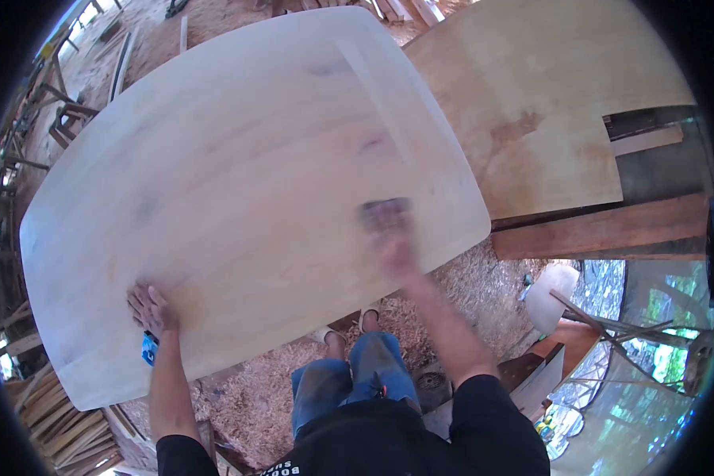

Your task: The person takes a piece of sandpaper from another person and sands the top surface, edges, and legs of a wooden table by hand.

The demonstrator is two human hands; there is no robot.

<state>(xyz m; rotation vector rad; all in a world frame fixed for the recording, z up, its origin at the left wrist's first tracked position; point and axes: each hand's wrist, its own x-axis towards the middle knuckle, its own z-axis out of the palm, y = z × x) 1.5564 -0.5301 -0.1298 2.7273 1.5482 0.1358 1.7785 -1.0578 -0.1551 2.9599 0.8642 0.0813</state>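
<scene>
A large pale wooden panel (254,182) with rounded corners and faint dark smudges lies in front of me. My left hand (152,309) rests flat on its near left part, fingers stretched out and holding nothing. Beside that wrist shows a small blue item (149,347), too small to name. On the right part of the panel my right hand (390,242) is blurred by motion. Its fingers press on a dark sanding block (385,209) against the surface. The underside of the block is hidden.
A second wooden sheet (531,87) with a brown stain adjoins at the right, above a reddish plank (603,228). Wood shavings (254,404) cover the ground around my feet. Stacked wood strips (65,424) lie at the lower left.
</scene>
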